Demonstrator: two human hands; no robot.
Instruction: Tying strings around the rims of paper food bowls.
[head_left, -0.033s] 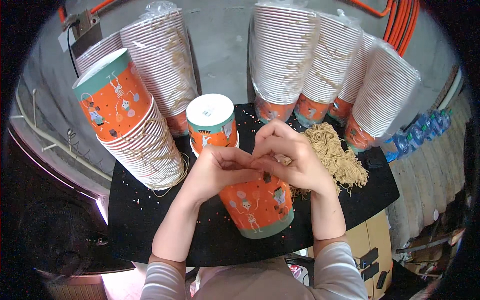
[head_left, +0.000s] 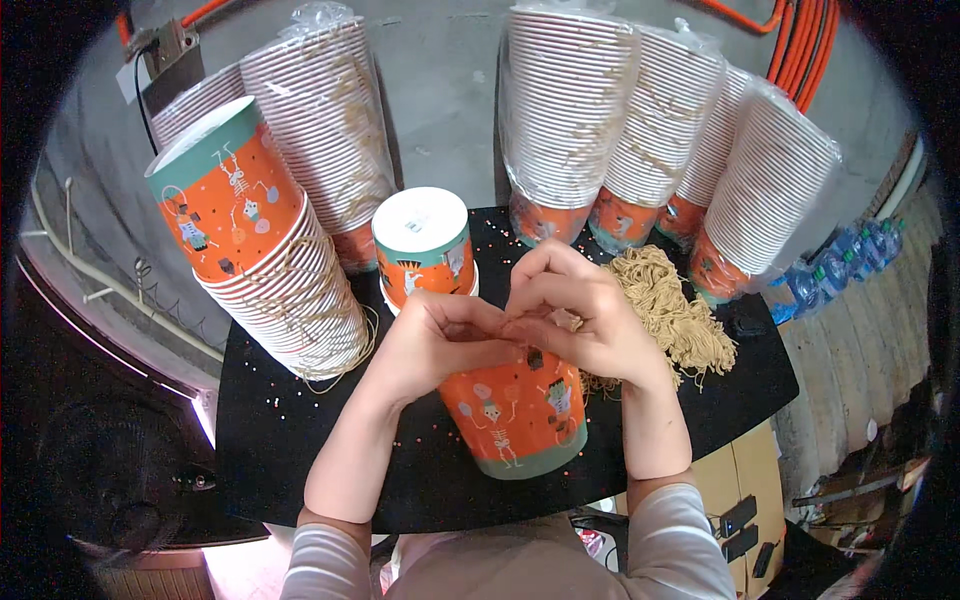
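An orange paper bucket (head_left: 510,410) with a green base band and printed skeleton figures lies tilted in front of me, its base toward me. My left hand (head_left: 445,340) is closed at its far upper end, thumb stretched along the side. Against it, my right hand (head_left: 575,310) pinches at the same spot, fingertips meeting those of the left. A small pale tan bit (head_left: 567,320) shows by the right fingers; I cannot tell what it is. The fingers hide the bucket's rim and anything thin pinched there. Right of my right hand lies a heap of tan cord (head_left: 665,310).
Upside-down buckets (head_left: 422,230) stand just beyond my hands. At left leans a tall nested stack (head_left: 280,290) with cord loops hanging out. Plastic-wrapped stacks (head_left: 570,110) line the back of the black table (head_left: 400,490). Tiny beads are scattered about. Bottles (head_left: 840,265) are beyond the right edge.
The bucket's base has shifted very slightly toward me. Both hands keep almost the same pose.
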